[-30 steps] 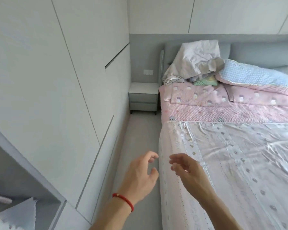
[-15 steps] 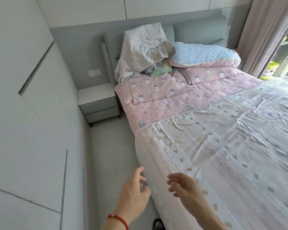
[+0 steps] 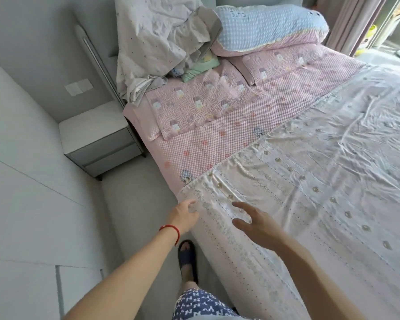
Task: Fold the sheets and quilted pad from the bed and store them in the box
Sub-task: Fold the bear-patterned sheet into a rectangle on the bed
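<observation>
Both hands reach for the sheet's [image 3: 310,181] near corner on the bed. Left hand [image 3: 184,217], fingers loosely curled, holds nothing; right hand [image 3: 252,221], fingers spread, hovers over the sheet. We should pinch the corner hem with both hands and lift evenly. Beyond lies the pink pad [image 3: 217,132], then pillows [image 3: 189,109], heaped bedding [image 3: 155,35]; nightstand [image 3: 97,137] left. We see no box.

A sheet [image 3: 321,181] covered the bed's foot end, over a pad [image 3: 217,139]. Two pillows [image 3: 194,107] lay on the pad toward the head, with bundled bedding [image 3: 157,40] piled behind. A nightstand [image 3: 97,137] stood left of the bed's head corner.
</observation>
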Available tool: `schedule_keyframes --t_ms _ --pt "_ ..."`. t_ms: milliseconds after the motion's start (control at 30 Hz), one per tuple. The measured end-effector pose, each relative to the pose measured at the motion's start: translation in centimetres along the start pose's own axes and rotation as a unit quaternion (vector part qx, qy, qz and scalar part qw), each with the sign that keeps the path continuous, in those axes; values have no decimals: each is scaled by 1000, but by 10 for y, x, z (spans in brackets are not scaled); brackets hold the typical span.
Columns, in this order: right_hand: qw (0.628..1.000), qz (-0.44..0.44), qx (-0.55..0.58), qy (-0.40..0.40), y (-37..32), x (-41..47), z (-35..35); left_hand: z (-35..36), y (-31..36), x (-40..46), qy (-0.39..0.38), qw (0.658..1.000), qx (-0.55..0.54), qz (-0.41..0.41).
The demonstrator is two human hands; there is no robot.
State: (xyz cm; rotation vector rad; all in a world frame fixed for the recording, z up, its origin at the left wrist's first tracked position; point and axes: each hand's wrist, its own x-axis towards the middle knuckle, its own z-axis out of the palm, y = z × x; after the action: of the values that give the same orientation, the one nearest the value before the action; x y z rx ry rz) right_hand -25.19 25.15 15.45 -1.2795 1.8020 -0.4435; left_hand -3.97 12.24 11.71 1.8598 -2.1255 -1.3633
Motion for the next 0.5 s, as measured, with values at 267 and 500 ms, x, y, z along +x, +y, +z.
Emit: schedule_keyframes --t_ms 267,500 --pt "990 139 19 12 -36 144 27 -20 -62 210 -164 981 33 -104" --pt "973 225 53 -7 -56 209 40 -18 -97 328 -251 954 127 -103"
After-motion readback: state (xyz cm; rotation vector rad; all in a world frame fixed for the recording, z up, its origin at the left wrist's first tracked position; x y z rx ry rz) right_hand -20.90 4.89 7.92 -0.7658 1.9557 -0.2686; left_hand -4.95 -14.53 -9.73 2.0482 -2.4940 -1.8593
